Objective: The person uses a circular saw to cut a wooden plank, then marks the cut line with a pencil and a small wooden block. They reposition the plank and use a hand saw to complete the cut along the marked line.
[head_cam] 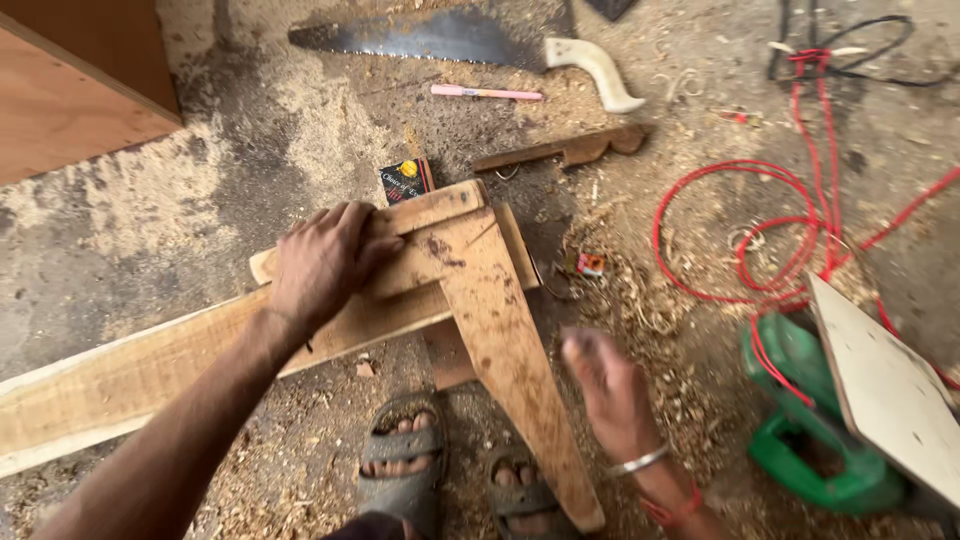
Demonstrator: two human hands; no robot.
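Sawdust covers the grey floor [150,220] all around. It is the biggest thing here, and its widest bare patch is on the left, far side.

Next in size is a long wooden plank [110,380]. It runs from the near left edge up toward the middle, and its far end lies under the top of a wooden stand [480,290]. One leg of the stand slants down toward the near side, ending just beside two feet in grey sandals [405,470].

A hand saw [450,40] with a pale handle lies at the far edge. A flat board [885,385] sits on the right, over a green power tool [800,420]. Red wire [760,240] loops on the floor between the stand and that board, so the right side is crowded.

The left hand [325,262] lies palm down on the top of the stand, fingers curled over its far edge, pressing on the wood.

The right hand [605,385] is in the air just right of the slanted leg. It is blurred, so I cannot tell how open it is. It holds nothing that shows.

A thin pink pencil [487,93] lies near the saw. A small dark card [405,180] sits just past the stand.
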